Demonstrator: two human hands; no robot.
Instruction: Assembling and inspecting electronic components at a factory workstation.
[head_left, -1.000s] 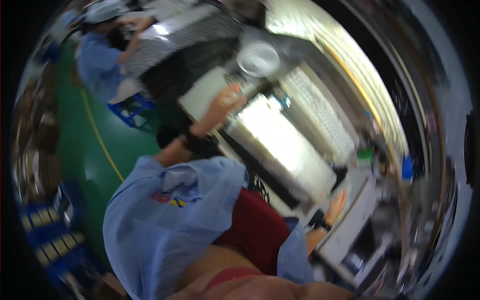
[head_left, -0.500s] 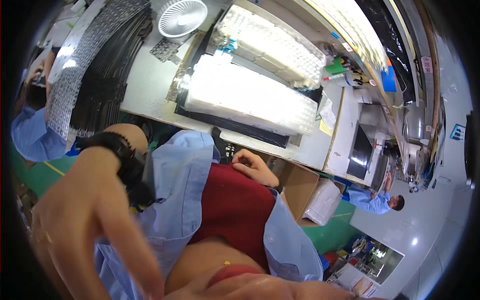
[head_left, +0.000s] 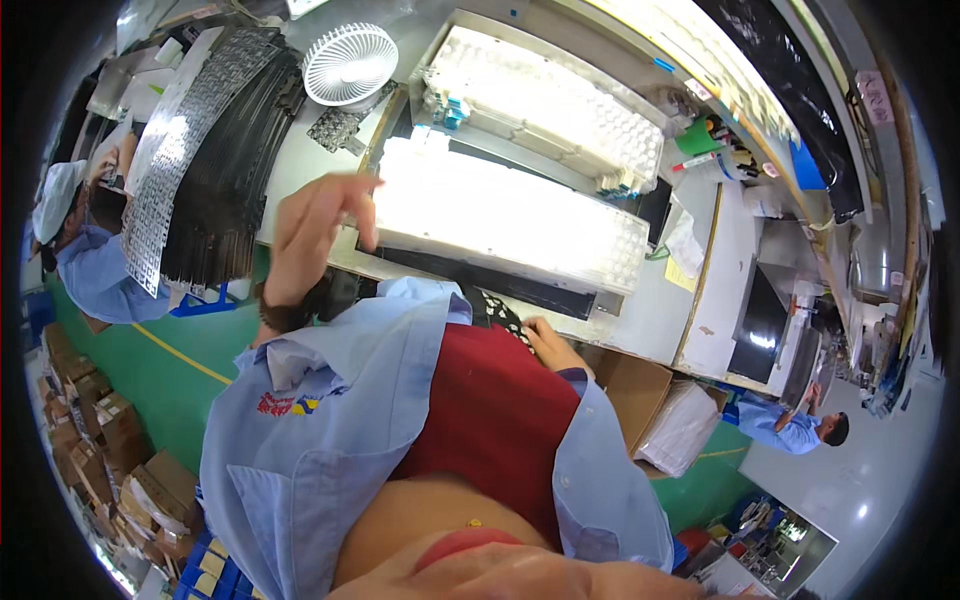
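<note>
Bright panel (head_left: 510, 212) lies near left hand (head_left: 312, 228), grip parted; right hand (head_left: 554, 348), grip unclear.

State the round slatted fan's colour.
The round slatted fan is white; it shows best in the head view.

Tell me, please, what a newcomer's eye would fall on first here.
Probably the glaring white slab on the workbench, in the upper middle, with the left hand raised near its left end. Next might come the round white fan at the upper left, and the stack of dark sheets left of it.
</note>
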